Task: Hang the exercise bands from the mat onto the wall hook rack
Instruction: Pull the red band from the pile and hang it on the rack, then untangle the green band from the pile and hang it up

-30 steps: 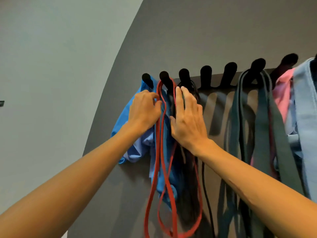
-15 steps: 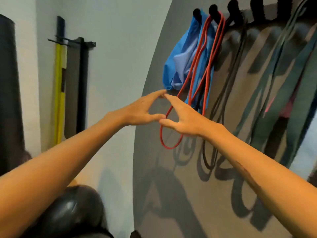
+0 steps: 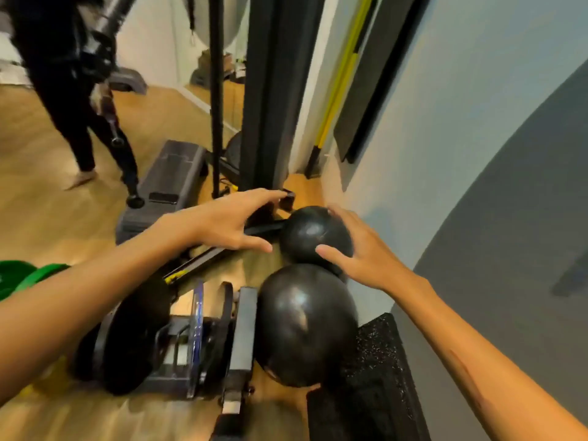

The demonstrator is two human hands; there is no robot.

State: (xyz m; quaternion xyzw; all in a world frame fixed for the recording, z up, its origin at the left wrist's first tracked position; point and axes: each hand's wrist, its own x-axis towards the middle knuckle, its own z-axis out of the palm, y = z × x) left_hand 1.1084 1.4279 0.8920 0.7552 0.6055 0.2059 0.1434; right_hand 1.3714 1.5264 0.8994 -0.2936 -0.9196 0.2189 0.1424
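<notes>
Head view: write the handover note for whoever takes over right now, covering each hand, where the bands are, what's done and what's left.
Left hand: open, fingers spread, holding nothing, in the air above the floor.
Right hand: open, holding nothing, in front of the farther black ball.
Bands: a green band shows at the left edge; whether it lies on the mat cannot be told. The wall hook rack and the mat are out of view.
Done: cannot be judged from this view, since no hung band shows.
Left: probably pick up the green band and any others, then hang them on the rack.
Nearby: nearer black ball, weight plates, another person's legs.
</notes>
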